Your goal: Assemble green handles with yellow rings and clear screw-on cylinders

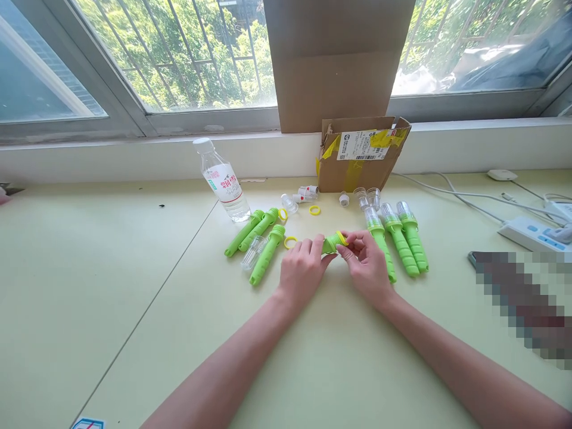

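My left hand (302,268) is wrapped round a green threaded handle (331,243), whose threaded end points right. With fingers and thumb pinched, my right hand (367,264) grips a yellow ring (342,238) at that end. To the left lie several green handles (267,255) and a clear ribbed cap (254,252). Loose yellow rings (314,210) rest beyond my hands, near white pieces with red marks (307,192). At the right are green handles with clear caps fitted (403,247), one partly behind my right hand.
A water bottle (224,185) stands at the back left. An open cardboard box (361,161) is against the window ledge. More clear caps (373,198) stand before it. A power strip (534,234), cables and a partly pixelated object (518,298) lie at the right.
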Available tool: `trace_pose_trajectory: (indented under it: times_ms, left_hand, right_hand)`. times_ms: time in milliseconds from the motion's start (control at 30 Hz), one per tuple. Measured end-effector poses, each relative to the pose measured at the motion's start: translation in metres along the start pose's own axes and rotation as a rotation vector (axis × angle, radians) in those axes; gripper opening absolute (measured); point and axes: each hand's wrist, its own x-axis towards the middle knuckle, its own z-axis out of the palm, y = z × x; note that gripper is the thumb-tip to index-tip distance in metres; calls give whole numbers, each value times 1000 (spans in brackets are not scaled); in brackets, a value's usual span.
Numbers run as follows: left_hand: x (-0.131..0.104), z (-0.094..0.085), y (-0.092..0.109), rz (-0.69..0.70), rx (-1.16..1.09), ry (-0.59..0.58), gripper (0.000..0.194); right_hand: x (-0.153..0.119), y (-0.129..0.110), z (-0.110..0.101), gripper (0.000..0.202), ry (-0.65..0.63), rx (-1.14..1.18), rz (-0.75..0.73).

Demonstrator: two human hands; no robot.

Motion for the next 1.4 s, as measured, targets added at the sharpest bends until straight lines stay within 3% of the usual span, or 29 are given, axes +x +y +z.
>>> trace_pose_trajectory:
  times_ms: [233,800,1167,1400]
  left_hand:
    - [-1,-1,-2,3,-28,40,15]
    - [-7,2,1,94,21,122,16]
    - [-9,0,2,108,122,32,21]
    - [-9,1,4,97,93,42,23]
  right_hand:
    - [4,-1,-3,26,22,63,9]
    - [6,-1,-7,25,-77,94,71]
    - [7,2,-9,26,-92,78,103]
    - [7,-1,-8,25,-72,93,61]
